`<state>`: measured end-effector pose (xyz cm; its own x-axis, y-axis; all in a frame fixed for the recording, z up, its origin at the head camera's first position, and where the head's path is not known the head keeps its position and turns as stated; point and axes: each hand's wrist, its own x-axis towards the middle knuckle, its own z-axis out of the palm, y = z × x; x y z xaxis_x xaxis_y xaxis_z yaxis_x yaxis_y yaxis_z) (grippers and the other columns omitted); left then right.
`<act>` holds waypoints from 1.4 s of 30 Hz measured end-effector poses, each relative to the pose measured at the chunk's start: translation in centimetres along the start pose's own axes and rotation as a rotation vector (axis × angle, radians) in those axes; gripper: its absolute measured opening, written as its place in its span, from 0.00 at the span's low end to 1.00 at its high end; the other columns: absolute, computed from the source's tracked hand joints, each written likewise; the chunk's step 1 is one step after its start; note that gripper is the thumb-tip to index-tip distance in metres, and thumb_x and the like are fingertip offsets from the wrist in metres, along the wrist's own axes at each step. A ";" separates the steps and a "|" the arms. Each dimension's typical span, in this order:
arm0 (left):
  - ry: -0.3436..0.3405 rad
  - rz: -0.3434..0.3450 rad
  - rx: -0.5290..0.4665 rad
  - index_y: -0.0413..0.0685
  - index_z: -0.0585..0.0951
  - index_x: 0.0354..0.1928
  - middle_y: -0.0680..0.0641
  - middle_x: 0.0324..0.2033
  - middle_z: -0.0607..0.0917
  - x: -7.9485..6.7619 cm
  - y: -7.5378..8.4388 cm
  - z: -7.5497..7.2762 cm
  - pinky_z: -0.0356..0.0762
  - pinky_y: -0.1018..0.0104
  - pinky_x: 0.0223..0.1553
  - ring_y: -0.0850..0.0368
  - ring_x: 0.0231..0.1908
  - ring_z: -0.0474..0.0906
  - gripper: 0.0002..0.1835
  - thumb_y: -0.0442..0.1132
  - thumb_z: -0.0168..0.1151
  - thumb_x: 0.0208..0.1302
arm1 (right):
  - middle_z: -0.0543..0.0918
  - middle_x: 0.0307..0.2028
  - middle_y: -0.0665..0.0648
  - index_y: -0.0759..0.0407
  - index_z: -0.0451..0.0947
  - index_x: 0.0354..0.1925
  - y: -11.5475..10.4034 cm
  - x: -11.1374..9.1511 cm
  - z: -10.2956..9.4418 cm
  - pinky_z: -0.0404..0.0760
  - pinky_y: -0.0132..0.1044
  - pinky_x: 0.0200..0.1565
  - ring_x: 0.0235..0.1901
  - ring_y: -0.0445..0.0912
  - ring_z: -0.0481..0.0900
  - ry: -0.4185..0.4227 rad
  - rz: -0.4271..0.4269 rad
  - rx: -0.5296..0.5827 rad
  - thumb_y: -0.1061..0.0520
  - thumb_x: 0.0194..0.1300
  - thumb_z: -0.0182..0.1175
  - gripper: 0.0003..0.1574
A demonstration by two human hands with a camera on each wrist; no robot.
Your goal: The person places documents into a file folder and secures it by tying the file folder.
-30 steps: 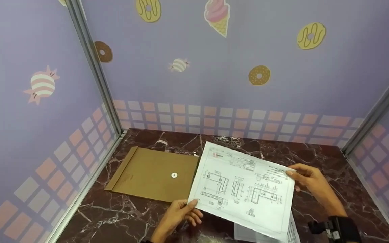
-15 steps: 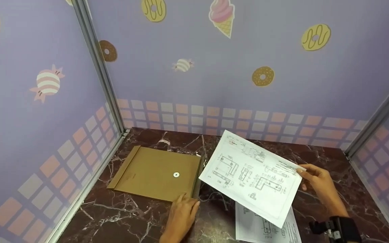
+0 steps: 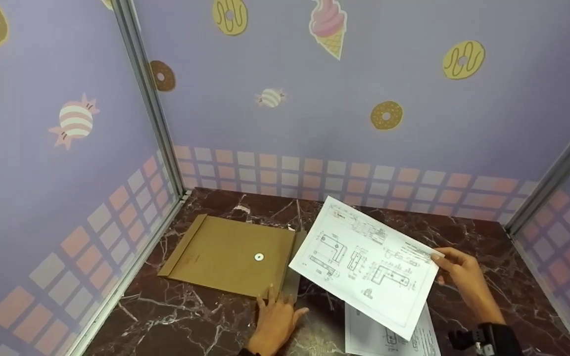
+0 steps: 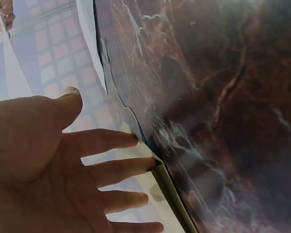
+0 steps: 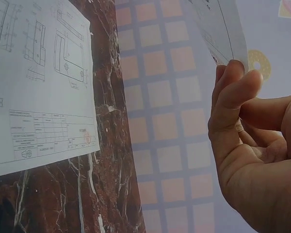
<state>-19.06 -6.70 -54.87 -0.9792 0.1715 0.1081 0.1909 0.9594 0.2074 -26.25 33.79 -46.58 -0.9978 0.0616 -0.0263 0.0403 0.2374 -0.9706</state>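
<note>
Looks like we're at the envelope (image 3: 225,247)-opening step: left hand (image 3: 272,324), fingers straight and spread, at its flap (image 3: 293,277), right hand (image 3: 465,279) pinching the paper (image 3: 359,267) right of the envelope, so next probably needs the flap end wide and paper squared to it.

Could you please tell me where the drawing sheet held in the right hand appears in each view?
Head: the held sheet is right of centre in the lower half, pinched near its right-hand corner by the right hand.
Left wrist: a narrow white strip at the far upper left, seen nearly edge-on.
Right wrist: at the top, right of centre.
Shared landmark: the pink and white squares on the wall.
</note>
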 end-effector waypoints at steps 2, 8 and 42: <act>-0.051 -0.029 0.017 0.45 0.79 0.62 0.41 0.62 0.80 0.3 0.2 0.1 0.60 0.28 0.63 0.35 0.70 0.62 0.35 0.65 0.48 0.67 | 0.82 0.28 0.48 0.70 0.74 0.56 0.2 0.0 0.1 0.78 0.32 0.25 0.20 0.39 0.74 0.003 0.005 0.003 0.52 0.71 0.59 0.25; -0.073 -0.066 0.033 0.42 0.80 0.60 0.36 0.64 0.76 0.7 0.7 0.7 0.57 0.26 0.64 0.31 0.71 0.60 0.39 0.68 0.53 0.62 | 0.82 0.27 0.49 0.70 0.73 0.58 1.0 0.0 0.4 0.78 0.34 0.26 0.19 0.41 0.74 0.011 0.019 -0.028 0.52 0.71 0.59 0.26; -0.125 -0.102 0.325 0.48 0.82 0.59 0.34 0.71 0.66 1.0 2.0 1.7 0.49 0.30 0.69 0.34 0.75 0.51 0.53 0.82 0.53 0.41 | 0.81 0.28 0.52 0.78 0.66 0.63 4.6 1.5 5.5 0.79 0.31 0.25 0.21 0.40 0.77 0.015 0.126 0.092 0.62 0.71 0.56 0.28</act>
<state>-19.75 -4.26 -56.02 -0.9967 0.0777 -0.0216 0.0797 0.9906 -0.1110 -27.81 29.66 -52.41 -0.9842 0.0996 -0.1466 0.1596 0.1375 -0.9776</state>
